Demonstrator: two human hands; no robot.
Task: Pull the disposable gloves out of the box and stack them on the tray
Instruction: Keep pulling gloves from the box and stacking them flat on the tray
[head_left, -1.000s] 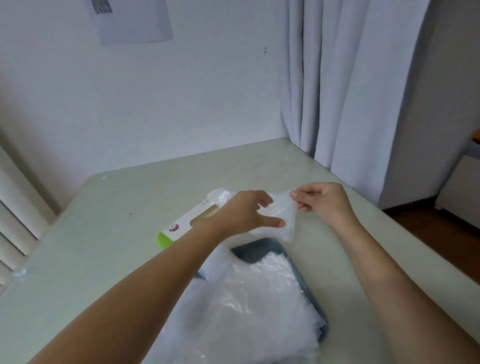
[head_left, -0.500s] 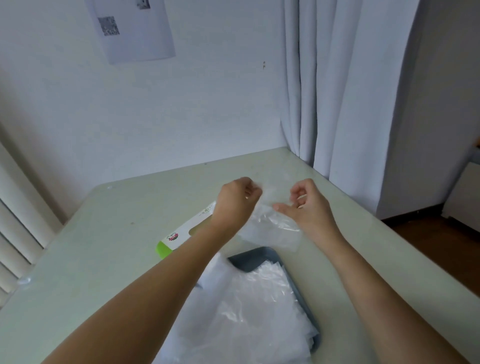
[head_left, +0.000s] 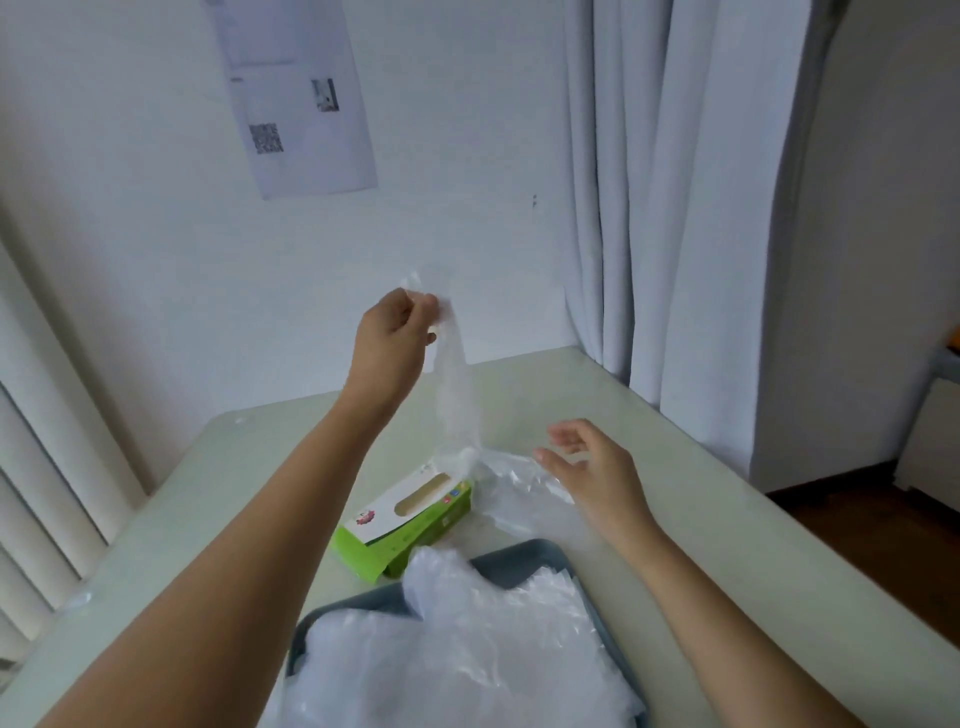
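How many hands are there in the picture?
2. The left hand is high above the green and white cardboard box, pinching a thin clear plastic glove. The right hand hovers open to the right of the box. No others show.

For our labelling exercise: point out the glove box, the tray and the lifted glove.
glove box (head_left: 385, 512): head view, white top panel.
tray (head_left: 519, 553): head view, far rim.
lifted glove (head_left: 457, 395): head view, hanging middle.
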